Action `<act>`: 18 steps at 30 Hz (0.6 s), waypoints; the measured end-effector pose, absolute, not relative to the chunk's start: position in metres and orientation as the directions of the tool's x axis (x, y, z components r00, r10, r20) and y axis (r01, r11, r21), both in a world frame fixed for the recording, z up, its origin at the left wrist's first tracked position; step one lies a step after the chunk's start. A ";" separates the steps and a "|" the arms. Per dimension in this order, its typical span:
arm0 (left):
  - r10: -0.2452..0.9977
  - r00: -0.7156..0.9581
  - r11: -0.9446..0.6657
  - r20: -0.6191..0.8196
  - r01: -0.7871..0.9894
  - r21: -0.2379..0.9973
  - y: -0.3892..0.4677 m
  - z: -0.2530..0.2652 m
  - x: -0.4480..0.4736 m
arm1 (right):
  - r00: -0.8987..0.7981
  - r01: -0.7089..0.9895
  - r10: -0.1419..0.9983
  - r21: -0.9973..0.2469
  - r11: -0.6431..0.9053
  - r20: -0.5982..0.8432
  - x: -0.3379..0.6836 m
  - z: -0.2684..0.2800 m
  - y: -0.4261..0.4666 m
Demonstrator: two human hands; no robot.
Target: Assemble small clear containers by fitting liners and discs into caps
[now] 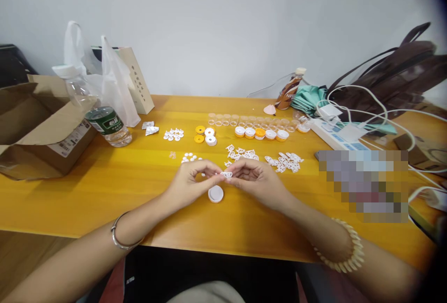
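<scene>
Between the fingertips of my left hand (pixel 195 176) and my right hand (pixel 253 177) is a small white openwork plastic piece (pixel 226 174), pinched from both sides above the table. Just below my fingers a round white cap (pixel 215 194) lies on the wood. Behind my right hand is a pile of similar white openwork pieces (pixel 244 155), with a second pile of flat white pieces (pixel 284 161) to its right. Small white discs (pixel 190 156) lie behind my left hand, partly hidden by it. Tiny pinkish pieces (pixel 172 155) are left of the discs.
Yellow and white rings (pixel 210 139), white stemmed parts (pixel 173 134), a row of round caps (pixel 260 132) and clear cups (pixel 249 120) stand farther back. A water bottle (pixel 106 119) and cardboard box (pixel 66 140) are left; a power strip (pixel 333 135) with cables is right.
</scene>
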State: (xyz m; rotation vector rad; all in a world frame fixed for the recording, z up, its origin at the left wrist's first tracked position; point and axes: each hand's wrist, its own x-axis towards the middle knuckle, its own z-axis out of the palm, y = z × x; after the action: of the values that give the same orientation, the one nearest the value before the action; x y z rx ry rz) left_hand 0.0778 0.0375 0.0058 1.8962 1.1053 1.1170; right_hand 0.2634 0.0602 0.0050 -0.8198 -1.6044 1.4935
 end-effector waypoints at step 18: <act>0.472 0.465 -0.804 0.750 0.576 0.149 0.041 -0.013 0.074 | -0.448 -0.372 0.887 -0.878 -0.301 -0.115 0.253 -0.004 0.055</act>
State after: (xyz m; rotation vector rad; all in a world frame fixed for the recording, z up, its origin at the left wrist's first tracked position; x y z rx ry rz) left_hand 0.0736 0.0407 -0.0126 2.7939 1.0047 1.3638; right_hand 0.2526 0.0546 -0.0036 -0.7808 -1.0336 1.8619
